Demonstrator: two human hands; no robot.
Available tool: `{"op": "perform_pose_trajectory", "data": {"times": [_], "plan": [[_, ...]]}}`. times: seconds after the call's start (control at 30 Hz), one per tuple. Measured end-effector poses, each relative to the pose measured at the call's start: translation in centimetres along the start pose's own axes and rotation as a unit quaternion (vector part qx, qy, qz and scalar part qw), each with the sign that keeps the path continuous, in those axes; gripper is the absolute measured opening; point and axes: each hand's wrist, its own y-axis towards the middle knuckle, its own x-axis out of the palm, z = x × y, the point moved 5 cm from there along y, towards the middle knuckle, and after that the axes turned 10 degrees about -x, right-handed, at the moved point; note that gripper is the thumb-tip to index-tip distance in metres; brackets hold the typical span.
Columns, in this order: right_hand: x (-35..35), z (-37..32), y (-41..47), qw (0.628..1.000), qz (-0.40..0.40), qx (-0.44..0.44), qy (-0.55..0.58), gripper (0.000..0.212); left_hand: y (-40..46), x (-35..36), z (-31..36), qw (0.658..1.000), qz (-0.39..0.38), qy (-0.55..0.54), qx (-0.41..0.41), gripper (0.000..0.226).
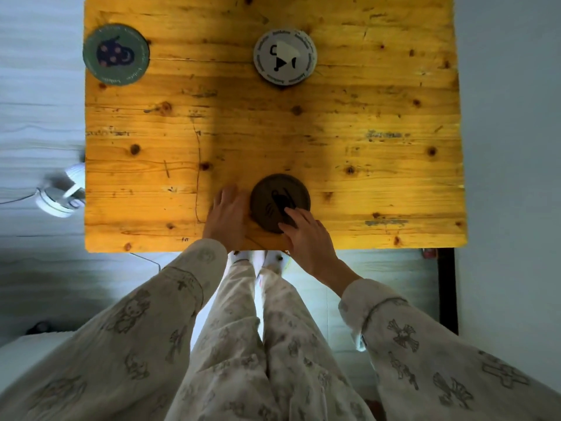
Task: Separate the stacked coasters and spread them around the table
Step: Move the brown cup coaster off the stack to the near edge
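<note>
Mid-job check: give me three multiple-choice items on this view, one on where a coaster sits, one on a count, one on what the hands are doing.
1. Where is the green coaster?
A. Far left corner of the table
B. Near right corner
C. On the floor

2. How many coaster spots show on the table?
A. One
B. Three
C. Five

3. How do the hands meet the dark brown coaster?
A. Both are lifted well clear of it
B. The right hand has fingers on top, the left hand lies at its left edge
C. One hand holds it up in the air

Answers:
1 A, it lies at the far left corner, its edge at the table's rim.
2 B, green, white and dark brown; whether more lie stacked under the brown one cannot be told.
3 B, the coaster lies on the wood under those fingers.
</note>
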Motion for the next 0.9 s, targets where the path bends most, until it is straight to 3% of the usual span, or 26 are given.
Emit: {"op": "perform_pose_trajectory", "data": {"times": [0.1,0.17,0.27,0.5,0.67,0.8,0.83,0.9], "plan": [[-0.1,1.3,-0.5,0.977,0.056,0.128,0.158,0.031,0.9,-0.2,1.3,1.0,0.007,0.001,0.016,0.06],[-0.4,2.4,-1.1,0.928,0.11,0.246,0.258,0.029,1.7,0.0,2.1,1.0,-0.011,-0.007,0.024,0.067],[0.2,3.5,-1.5,0.845,0.093,0.369,0.376,0.029,2.2,0.4,3.0,0.998,-0.049,-0.024,0.033,0.074],[0.4,2.8,-0.8,0.699,0.083,0.43,0.566,0.022,1.7,0.8,2.2,0.993,-0.074,-0.091,0.014,0.074],[0.4,3.1,-0.5,0.718,0.057,0.44,0.537,0.027,1.0,0.3,1.6,0.982,-0.085,-0.166,-0.028,0.072],[1.2,2.0,-0.8,0.67,-0.021,0.463,0.579,0.028,2.1,-0.7,2.6,0.969,-0.127,-0.211,-0.003,0.069],[1.3,2.2,-0.8,0.699,-0.029,0.454,0.553,0.028,2.4,-0.9,2.8,0.967,-0.127,-0.222,-0.005,0.068],[0.3,3.4,-0.3,0.799,0.008,0.421,0.43,0.026,2.6,-1.3,2.3,0.968,-0.084,-0.233,-0.046,0.066]]}}
